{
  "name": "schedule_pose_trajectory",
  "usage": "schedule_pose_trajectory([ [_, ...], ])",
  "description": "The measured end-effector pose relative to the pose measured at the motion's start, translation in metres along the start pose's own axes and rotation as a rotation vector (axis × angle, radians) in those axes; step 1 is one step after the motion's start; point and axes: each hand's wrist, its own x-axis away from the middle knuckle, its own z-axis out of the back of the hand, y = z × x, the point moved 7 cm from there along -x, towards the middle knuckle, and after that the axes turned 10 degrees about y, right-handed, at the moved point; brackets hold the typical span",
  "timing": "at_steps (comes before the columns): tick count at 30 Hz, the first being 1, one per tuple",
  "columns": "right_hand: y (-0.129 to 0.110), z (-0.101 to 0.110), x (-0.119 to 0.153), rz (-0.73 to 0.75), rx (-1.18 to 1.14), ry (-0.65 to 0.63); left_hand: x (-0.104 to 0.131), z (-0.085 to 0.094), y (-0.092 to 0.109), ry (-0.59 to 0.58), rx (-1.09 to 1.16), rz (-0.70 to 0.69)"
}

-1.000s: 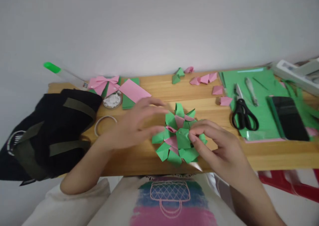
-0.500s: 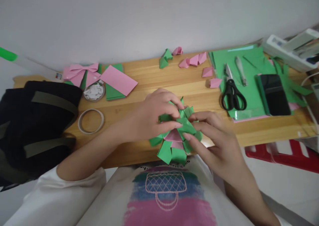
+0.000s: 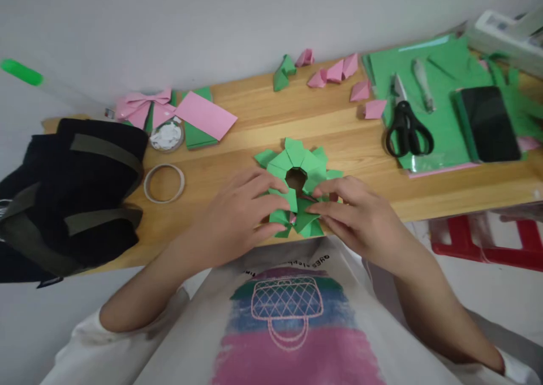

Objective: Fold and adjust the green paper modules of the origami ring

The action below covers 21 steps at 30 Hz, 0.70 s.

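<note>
A ring of folded green paper (image 3: 314,167) with a round hole in its middle lies on the wooden table close to my body. Pointed green flaps stick out around its edge, and a bit of pink shows at the near side. With curled fingers, my left hand (image 3: 244,212) grips the ring's left near part. My right hand (image 3: 360,212) pinches a green flap on the right near part. A small gap between the folded pieces shows where the two hands meet. Fingers hide some of the folds.
Black scissors (image 3: 408,130), a cutter (image 3: 423,85) and a phone (image 3: 487,124) rest on green sheets at the right. Several pink folded pieces (image 3: 335,72) lie at the back. Tape (image 3: 164,183), a pink bow (image 3: 144,107) and a black bag (image 3: 97,181) are leftward.
The green paper piece has turned so its flat face and round hole now show upward. Both hands have shifted to its near side. The camera view has tilted slightly.
</note>
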Motion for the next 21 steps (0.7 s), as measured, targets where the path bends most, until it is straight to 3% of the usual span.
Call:
schedule_pose_trajectory([
  [9,-0.004,-0.007,0.023,-0.070,0.089,0.053,-0.015,-0.037,-0.003,-0.249,-0.180,-0.050],
  [21,0.008,-0.016,0.025,-0.172,-0.098,0.046,-0.010,-0.039,-0.007,-0.213,-0.007,-0.031],
])
